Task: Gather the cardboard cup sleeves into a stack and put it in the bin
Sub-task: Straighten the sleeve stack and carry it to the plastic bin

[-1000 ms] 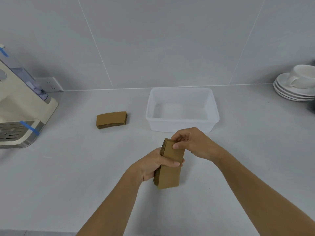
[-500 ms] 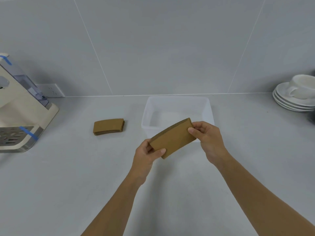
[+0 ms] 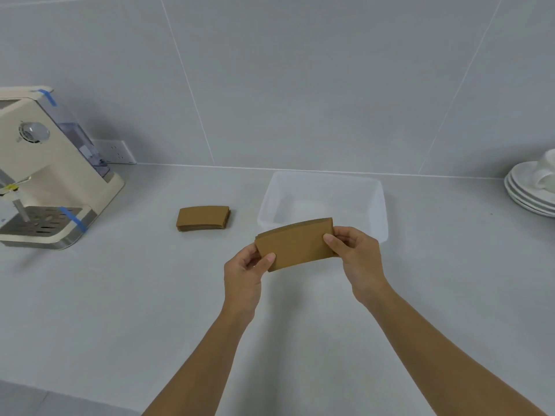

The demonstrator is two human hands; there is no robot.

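Note:
I hold a stack of brown cardboard cup sleeves (image 3: 295,244) flat and level above the counter, just in front of the near wall of the clear plastic bin (image 3: 379,205). My left hand (image 3: 247,271) pinches its left end and my right hand (image 3: 354,253) pinches its right end. The bin looks empty. A second small pile of cup sleeves (image 3: 203,218) lies on the counter to the left of the bin.
A cream coffee machine (image 3: 45,172) with blue tape stands at the far left by a wall socket (image 3: 115,151). White saucers with a cup (image 3: 531,187) sit at the right edge. The tiled wall runs behind the bin.
The stack stood on end on the counter a second ago. Both hands have lifted it, turned it level and carried it toward the bin's near wall.

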